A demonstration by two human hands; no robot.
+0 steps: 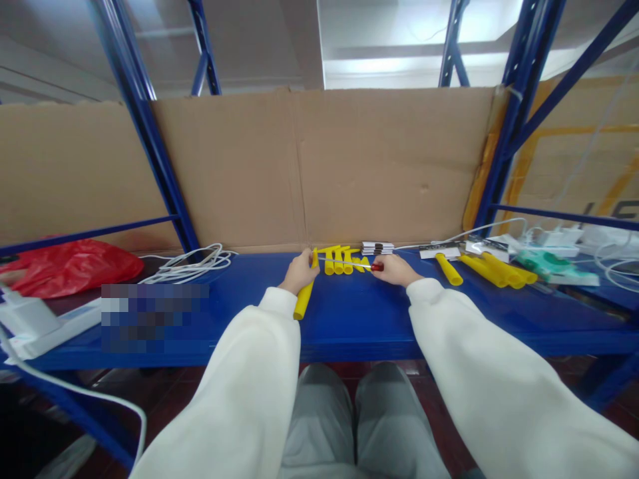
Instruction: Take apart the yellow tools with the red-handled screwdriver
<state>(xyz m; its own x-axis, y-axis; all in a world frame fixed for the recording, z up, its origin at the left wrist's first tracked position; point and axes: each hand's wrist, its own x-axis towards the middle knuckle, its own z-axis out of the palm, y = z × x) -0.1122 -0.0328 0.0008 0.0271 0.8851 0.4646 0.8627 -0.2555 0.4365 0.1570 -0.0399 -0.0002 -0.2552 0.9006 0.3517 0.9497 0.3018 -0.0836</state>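
Note:
My left hand (299,269) is closed around a yellow tubular handle (303,305) that slants toward the table's front edge. A screwdriver (378,267) with a red grip is pinched in my right hand (398,269). Its thin metal shaft points left, and the tip is at the upper part of the yellow handle by my left fingers; whether it touches cannot be made out. Between my hands, several yellow plastic pieces (339,262) lie in a row on the blue table (354,309). Behind my right hand is a small stack of flat black-and-white packs (377,248).
More yellow handles (492,271) lie at the right, near a green-and-white packet (546,266). Left are a coiled white cable (200,263), a red plastic bag (80,266) and a white power strip (60,332). Cardboard (379,166) and blue posts (150,133) stand behind.

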